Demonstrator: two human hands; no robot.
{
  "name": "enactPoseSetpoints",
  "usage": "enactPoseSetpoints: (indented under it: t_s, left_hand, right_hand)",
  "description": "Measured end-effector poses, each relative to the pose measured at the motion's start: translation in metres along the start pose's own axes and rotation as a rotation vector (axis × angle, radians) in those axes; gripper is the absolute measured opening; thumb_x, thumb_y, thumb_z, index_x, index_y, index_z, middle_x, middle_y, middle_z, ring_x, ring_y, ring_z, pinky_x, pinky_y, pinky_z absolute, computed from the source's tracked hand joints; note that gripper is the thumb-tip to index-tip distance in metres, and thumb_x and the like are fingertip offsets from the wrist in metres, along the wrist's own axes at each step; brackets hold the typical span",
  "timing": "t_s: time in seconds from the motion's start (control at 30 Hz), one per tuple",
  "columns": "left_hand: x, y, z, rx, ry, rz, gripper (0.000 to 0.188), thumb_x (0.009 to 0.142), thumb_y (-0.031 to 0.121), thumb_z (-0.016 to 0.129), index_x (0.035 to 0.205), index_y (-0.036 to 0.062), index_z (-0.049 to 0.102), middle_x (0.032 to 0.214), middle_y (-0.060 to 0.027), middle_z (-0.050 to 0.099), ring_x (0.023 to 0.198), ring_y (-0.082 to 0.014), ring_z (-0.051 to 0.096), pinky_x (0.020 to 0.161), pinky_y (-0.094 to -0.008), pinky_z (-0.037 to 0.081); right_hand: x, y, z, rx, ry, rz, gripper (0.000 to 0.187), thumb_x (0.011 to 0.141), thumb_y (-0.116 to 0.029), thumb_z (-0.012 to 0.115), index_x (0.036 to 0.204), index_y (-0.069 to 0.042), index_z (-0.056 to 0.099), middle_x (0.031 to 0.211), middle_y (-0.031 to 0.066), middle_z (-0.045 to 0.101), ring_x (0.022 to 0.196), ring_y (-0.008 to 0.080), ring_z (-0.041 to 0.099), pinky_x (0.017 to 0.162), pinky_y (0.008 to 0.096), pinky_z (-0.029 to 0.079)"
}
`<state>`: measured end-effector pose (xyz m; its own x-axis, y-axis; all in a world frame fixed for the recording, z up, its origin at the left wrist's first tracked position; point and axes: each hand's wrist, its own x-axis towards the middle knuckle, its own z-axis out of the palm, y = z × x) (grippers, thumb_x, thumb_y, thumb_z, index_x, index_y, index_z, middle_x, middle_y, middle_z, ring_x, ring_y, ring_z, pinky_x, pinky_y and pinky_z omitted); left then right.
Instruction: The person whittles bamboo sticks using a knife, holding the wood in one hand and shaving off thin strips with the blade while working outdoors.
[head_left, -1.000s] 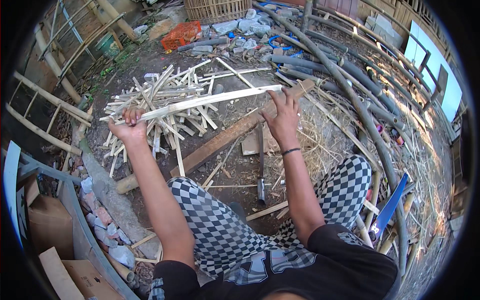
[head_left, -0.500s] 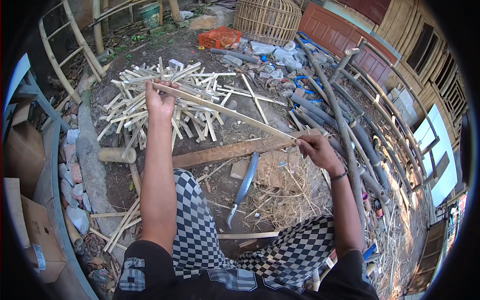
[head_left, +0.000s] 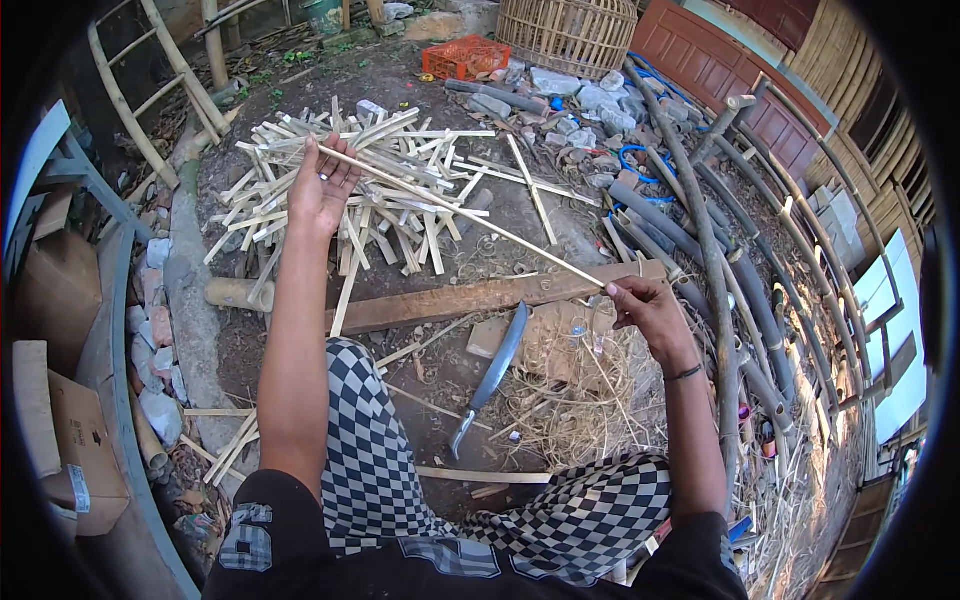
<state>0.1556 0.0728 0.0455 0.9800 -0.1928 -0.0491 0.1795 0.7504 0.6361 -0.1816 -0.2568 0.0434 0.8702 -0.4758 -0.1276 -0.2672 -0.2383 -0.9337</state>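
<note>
A long, thin bamboo strip (head_left: 500, 234) stretches between my two hands, slanting down from far left to near right. My left hand (head_left: 325, 188), palm up with a ring on one finger, holds its far end between thumb and fingers. At the near end, my right hand (head_left: 645, 312) pinches the strip between thumb and fingertips. Under the strip lies a wooden beam (head_left: 450, 303) on the ground. A curved machete (head_left: 495, 365) rests on the ground before my knees, its blade tip touching or close to the beam. Beyond my left hand is a loose pile of split bamboo strips (head_left: 400, 215).
Pale shavings (head_left: 570, 400) cover the ground at the right of the machete. Dark bamboo poles (head_left: 660, 235) and a long pole (head_left: 700, 200) lie to the right. An orange crate (head_left: 465, 58) and a woven bamboo cage (head_left: 565, 35) stand at the back. Cardboard boxes (head_left: 85, 440) sit left.
The strip has turned on its long axis and now shows a narrower side. My left hand's fingers have opened out somewhat. The view has shifted slightly to the left.
</note>
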Motion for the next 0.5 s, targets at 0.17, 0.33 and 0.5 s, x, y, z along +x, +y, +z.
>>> enactPoseSetpoints:
  t_s: [0.17,0.33,0.5]
  left_hand:
    - [0.002,-0.007,0.003,0.074,-0.07,-0.018,0.041,0.103,0.036,0.046,0.12,0.0006,0.057,0.117,-0.0126,0.062,0.11,-0.0256,0.062,0.095,-0.0396,0.052]
    - [0.004,-0.012,0.003,0.166,-0.141,-0.012,0.026,0.101,0.02,0.052,0.118,0.0004,0.052,0.115,-0.0151,0.063,0.11,-0.0266,0.063,0.096,-0.0402,0.053]
    - [0.015,-0.02,-0.006,0.194,-0.099,-0.102,0.033,0.099,0.011,0.053,0.129,-0.0008,0.047,0.124,-0.0173,0.059,0.118,-0.0292,0.058,0.104,-0.0438,0.048]
  right_hand:
    - [0.008,0.017,-0.006,0.056,-0.051,0.012,0.023,0.09,-0.023,0.071,0.097,-0.001,0.07,0.071,-0.0027,0.058,0.062,0.0046,0.053,0.057,0.023,0.051]
    - [0.015,0.023,0.001,0.07,-0.067,0.028,0.026,0.095,-0.025,0.065,0.093,0.001,0.068,0.068,-0.0027,0.055,0.06,0.004,0.051,0.056,0.0222,0.052]
    - [0.022,0.018,0.015,0.068,-0.129,0.033,0.033,0.098,-0.03,0.06,0.089,0.001,0.067,0.065,-0.0017,0.054,0.057,0.0054,0.052,0.053,0.0222,0.047]
